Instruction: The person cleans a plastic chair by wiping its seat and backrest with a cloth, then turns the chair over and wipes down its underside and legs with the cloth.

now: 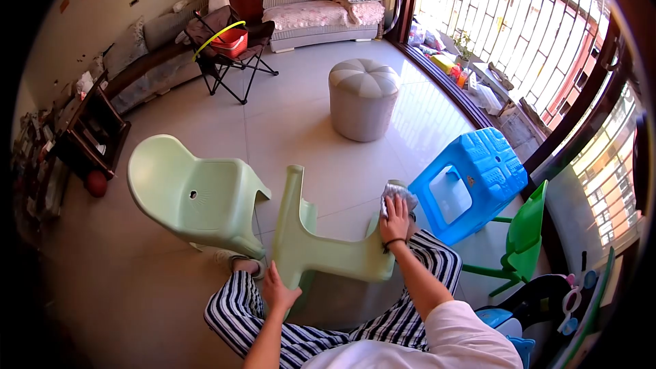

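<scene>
Between my knees a pale green plastic seat (335,254) lies tipped over, with its legs pointing away from me. I cannot tell whether it has a backrest. At its near left edge, my left hand (279,292) grips the plastic, thumb on one side and fingers on the other. My right hand (395,222) presses a crumpled grey cloth (403,193) against the end of the right leg. Most of the cloth bunches beyond the fingers. Ahead on the left stands a matching pale green chair (208,188), upright, with a rounded back and a small hole in its seat.
A blue plastic stool (488,164) and a green chair (526,239) stand close on my right. Farther off are a round pouf (364,99), a folding chair (236,55) with a red basket (231,42), and a sofa (321,17). A dark wooden stool (92,130) leans at left.
</scene>
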Action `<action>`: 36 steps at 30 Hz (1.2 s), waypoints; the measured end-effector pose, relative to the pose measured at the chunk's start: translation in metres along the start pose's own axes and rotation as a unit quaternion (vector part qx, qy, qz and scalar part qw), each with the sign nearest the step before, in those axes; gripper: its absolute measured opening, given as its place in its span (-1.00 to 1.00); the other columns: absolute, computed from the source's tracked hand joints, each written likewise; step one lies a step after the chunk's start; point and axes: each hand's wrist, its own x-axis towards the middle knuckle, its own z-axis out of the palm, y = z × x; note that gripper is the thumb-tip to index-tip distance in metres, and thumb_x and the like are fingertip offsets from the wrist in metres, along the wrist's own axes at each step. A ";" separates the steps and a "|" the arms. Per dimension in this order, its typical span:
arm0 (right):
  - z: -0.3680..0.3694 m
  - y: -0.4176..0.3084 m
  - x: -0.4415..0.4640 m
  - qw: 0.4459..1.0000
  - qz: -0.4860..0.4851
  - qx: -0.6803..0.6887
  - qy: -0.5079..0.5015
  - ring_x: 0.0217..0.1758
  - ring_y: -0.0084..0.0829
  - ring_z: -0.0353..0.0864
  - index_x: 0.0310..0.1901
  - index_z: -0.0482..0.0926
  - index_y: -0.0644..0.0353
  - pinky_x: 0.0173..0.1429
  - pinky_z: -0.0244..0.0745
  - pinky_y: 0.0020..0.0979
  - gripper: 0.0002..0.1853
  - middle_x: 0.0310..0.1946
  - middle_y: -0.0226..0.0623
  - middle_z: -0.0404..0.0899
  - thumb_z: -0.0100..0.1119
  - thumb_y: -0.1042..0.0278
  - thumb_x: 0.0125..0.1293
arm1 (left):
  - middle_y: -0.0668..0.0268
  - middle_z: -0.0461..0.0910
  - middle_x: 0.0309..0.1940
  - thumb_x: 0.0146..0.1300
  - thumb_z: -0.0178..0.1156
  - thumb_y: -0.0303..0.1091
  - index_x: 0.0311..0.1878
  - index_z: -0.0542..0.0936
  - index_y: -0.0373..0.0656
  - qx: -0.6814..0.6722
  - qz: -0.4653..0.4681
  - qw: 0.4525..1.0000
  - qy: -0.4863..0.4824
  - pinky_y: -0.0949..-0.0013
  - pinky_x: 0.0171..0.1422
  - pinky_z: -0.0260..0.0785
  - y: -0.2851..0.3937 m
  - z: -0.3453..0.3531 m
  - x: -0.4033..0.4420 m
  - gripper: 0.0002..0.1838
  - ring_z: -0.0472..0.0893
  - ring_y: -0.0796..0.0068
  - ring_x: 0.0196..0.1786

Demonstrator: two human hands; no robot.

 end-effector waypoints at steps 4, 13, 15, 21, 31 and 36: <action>-0.040 -0.025 -0.105 0.996 0.026 0.070 -0.047 0.45 0.02 0.03 0.26 0.38 0.00 0.43 0.02 -0.07 -0.39 0.37 -0.13 0.18 0.04 0.40 0.07 | 0.01 0.27 0.23 -0.39 0.45 -0.12 0.41 0.04 -0.08 0.003 0.002 1.000 0.009 0.05 0.20 0.29 0.000 0.001 -0.002 0.19 0.36 -0.03 0.20; -0.035 -0.029 -0.091 0.999 -0.005 0.026 -0.047 0.46 -0.05 0.04 0.24 0.40 -0.10 0.39 0.02 0.03 -0.37 0.36 -0.20 0.20 0.09 0.38 0.02 | -0.01 0.27 0.24 -0.38 0.45 -0.14 0.41 0.03 -0.10 -0.017 0.003 1.000 0.004 0.05 0.22 0.28 -0.001 -0.001 -0.002 0.19 0.35 -0.05 0.20; -0.013 -0.008 -0.032 0.999 -0.018 0.028 -0.025 0.45 -0.06 0.06 0.24 0.40 -0.11 0.41 0.06 -0.05 -0.40 0.37 -0.23 0.20 0.07 0.37 0.06 | -0.02 0.25 0.25 -0.38 0.45 -0.13 0.41 0.02 -0.11 -0.008 -0.002 1.000 -0.006 0.07 0.24 0.27 -0.002 -0.001 -0.001 0.20 0.35 -0.05 0.21; 0.009 0.011 0.030 0.995 0.048 0.087 -0.031 0.43 -0.04 0.07 0.25 0.38 -0.06 0.44 0.06 -0.16 -0.54 0.39 -0.19 0.15 0.01 0.25 0.29 | 0.00 0.26 0.25 -0.39 0.45 -0.12 0.41 0.02 -0.10 -0.003 -0.015 1.000 -0.009 0.09 0.25 0.26 0.000 -0.002 0.000 0.21 0.34 -0.04 0.22; -0.066 -0.045 -0.185 0.978 0.106 0.158 -0.086 0.45 0.11 -0.03 0.28 0.33 0.09 0.45 -0.05 -0.05 -0.47 0.39 0.05 0.06 0.04 0.35 0.25 | 0.01 0.26 0.24 -0.39 0.45 -0.14 0.41 0.03 -0.10 -0.010 0.001 1.000 -0.004 0.06 0.20 0.28 0.003 -0.002 -0.002 0.20 0.37 -0.05 0.18; -0.060 -0.053 -0.153 0.994 0.037 0.031 -0.097 0.47 0.09 -0.05 0.27 0.37 -0.06 0.43 -0.02 -0.03 -0.39 0.39 -0.10 0.12 0.09 0.39 0.10 | 0.00 0.24 0.26 -0.39 0.45 -0.14 0.42 0.01 -0.09 -0.017 0.004 1.000 0.001 0.04 0.20 0.28 -0.001 -0.001 -0.002 0.21 0.36 -0.07 0.18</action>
